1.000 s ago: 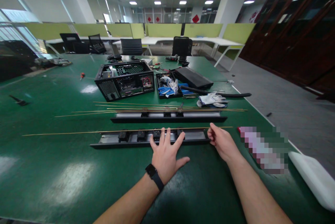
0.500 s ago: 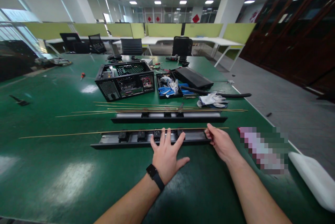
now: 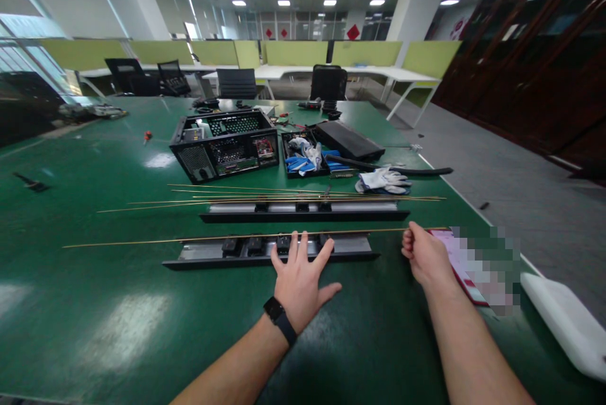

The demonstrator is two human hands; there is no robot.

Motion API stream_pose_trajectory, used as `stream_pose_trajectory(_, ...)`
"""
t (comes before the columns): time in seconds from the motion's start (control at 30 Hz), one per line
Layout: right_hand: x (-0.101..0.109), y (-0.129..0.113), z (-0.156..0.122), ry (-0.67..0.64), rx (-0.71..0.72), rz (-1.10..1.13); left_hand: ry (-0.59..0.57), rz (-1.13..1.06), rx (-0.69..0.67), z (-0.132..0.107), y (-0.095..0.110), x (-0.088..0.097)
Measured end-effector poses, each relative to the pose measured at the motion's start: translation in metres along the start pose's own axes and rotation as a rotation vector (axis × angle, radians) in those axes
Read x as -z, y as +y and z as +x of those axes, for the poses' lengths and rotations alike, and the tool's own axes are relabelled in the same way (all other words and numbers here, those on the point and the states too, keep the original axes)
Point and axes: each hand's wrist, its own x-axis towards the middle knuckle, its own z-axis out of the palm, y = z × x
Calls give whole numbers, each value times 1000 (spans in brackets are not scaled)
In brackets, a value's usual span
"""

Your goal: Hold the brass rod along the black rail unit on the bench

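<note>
My left hand (image 3: 303, 282) lies flat with fingers spread on the near black rail (image 3: 208, 255), pressing on its black clips; a dark watch is on that wrist. My right hand (image 3: 426, 253) is closed in a pinch on a long thin brass rod (image 3: 156, 240) that runs along the top of the near rail and reaches far to the left. The hand now sits to the right of the rail's end. A second black rail (image 3: 303, 212) lies just behind, with several more brass rods (image 3: 265, 197) laid over it.
Behind the rails on the green table (image 3: 95, 316) stand an open black computer case (image 3: 225, 143), a black tray with blue-and-white gloves (image 3: 305, 156), a black panel (image 3: 348, 139) and a pair of work gloves (image 3: 383, 180). A white pad (image 3: 563, 323) lies at the right edge.
My right hand has moved to the right, away from the rail's end, drawing the brass rod rightward with it. My left hand has stayed flat on the rail.
</note>
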Motion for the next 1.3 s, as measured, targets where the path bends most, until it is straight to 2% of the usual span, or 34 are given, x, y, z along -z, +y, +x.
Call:
stream_pose_trajectory(0.2, -1, 7, -5, -100, 37, -23, -16, -15, 1, 1, 0, -1)
stream_pose_trajectory(0.4, -16, 13, -25, -291, 101, -145, -9, -9, -4, 0, -1, 0)
stream_pose_trajectory(0.53, -23, 13, -33, -340, 135, -200, -5, -2, 0, 0, -1, 0)
stream_pose_trajectory(0.67, -21, 13, -30, -300, 105, -133, 5, 2, 3, 0, 0, 0)
stream_pose_trajectory(0.93, -7, 8, -9, -132, 66, -5, -8, -8, 15, 0, 1, 1)
stream_pose_trajectory(1.1, -1, 1, 1, -13, 37, -11, -10, -19, 11, 0, 1, 3)
stream_pose_trajectory(1.3, 1, 0, 4, -14, 21, 4, -1, -5, 6, 0, 1, 2)
